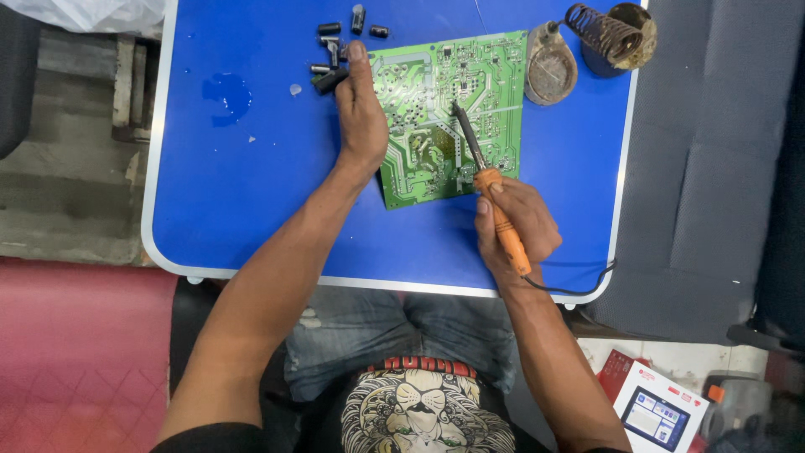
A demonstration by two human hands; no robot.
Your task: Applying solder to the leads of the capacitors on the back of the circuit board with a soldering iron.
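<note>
The green circuit board (444, 117) lies flat on the blue table (251, 193), solder side up, and serves as the reference landmark. The right hand (511, 226) sits just off the board's near right corner and is closed around the orange handle of the soldering iron (490, 189). The iron's long axis runs diagonally from that hand up and left across the board, and its dark metal tip rests near the board's centre. The left hand (362, 113) lies along the board's left edge, palm down, fingers extended and pressing on it; it grips nothing. Of the two hands, the right is nearer the tip. Small black cylindrical capacitors (335, 50) lie scattered beyond the board's far left corner. A coiled wire iron stand (604, 33) and a round, worn metal tin (550, 74) sit off its far right corner. The board is rigid and glossy, with pale traces.
</note>
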